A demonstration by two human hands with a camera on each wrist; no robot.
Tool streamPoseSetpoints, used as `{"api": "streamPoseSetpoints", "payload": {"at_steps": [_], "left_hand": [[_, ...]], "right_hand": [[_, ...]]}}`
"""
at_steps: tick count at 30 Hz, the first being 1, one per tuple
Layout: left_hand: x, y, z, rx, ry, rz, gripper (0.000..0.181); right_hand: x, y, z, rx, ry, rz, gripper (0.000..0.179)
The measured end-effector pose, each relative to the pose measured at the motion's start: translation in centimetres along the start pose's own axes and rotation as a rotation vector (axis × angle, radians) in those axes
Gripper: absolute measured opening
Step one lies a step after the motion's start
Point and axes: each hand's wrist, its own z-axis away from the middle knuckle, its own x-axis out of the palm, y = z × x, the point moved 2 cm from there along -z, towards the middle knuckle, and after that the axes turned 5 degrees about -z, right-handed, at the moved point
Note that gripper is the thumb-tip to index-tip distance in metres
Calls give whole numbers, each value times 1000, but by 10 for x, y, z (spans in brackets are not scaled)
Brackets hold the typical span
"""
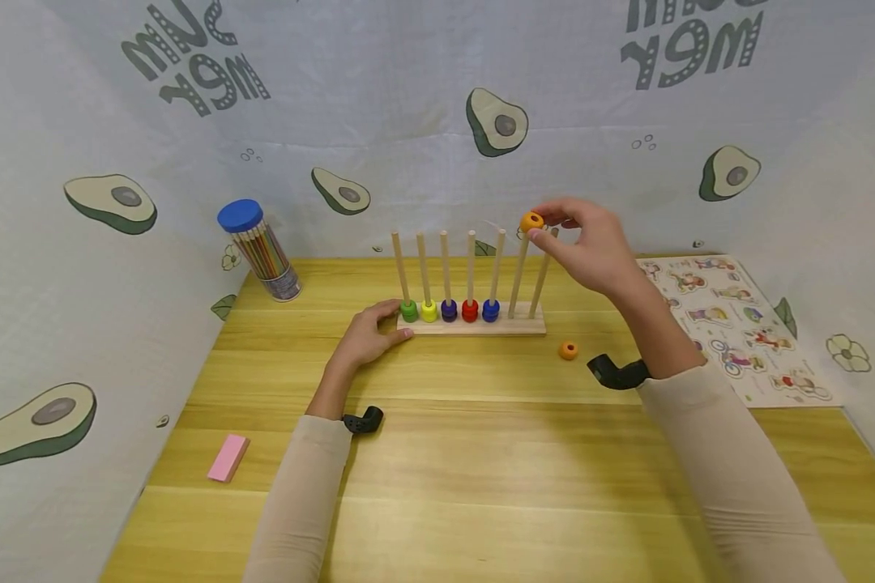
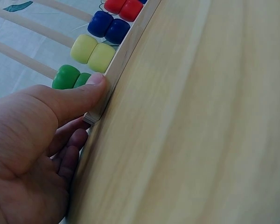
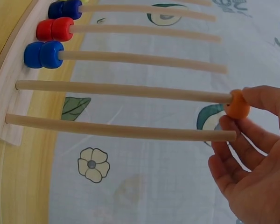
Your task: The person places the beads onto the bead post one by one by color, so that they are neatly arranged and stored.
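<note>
A wooden peg rack [image 1: 510,326] with several upright pegs stands on the table. Pairs of green, yellow, dark blue, red and blue beads [image 1: 491,311] sit low on its pegs, while the two rightmost pegs are bare along their length. My right hand [image 1: 591,247] pinches an orange bead [image 3: 238,104] between thumb and finger at the top of the second peg from the right. With thumb and fingers, my left hand [image 1: 367,334] grips the rack's left end beside the green beads [image 2: 66,77]. Another orange bead [image 1: 569,351] lies on the table, just front-right of the rack.
A clear jar of pencils with a blue lid [image 1: 241,215] stands at the back left. A pink block [image 1: 228,458] lies at the front left. On the right, a picture board [image 1: 744,324] lies under the right forearm's side. A printed cloth hangs behind.
</note>
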Motion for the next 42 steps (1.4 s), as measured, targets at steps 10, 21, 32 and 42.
{"api": "streamPoseSetpoints", "payload": {"at_steps": [10,21,32,42], "left_hand": [[0,0,-1,-11,-4,-7,70],[-1,3,-1,-8,-6,-23,71],[0,2,0,-9,-8,-14,69],[0,0,-1,2,-3,-19,68]], "right_hand": [[2,-1,-1,4,-63,24,38],[-4,0,2,2,-33,29,42],[-18,5,21,14,38,-12,44],[-26,24,47,34,61,6,44]]}}
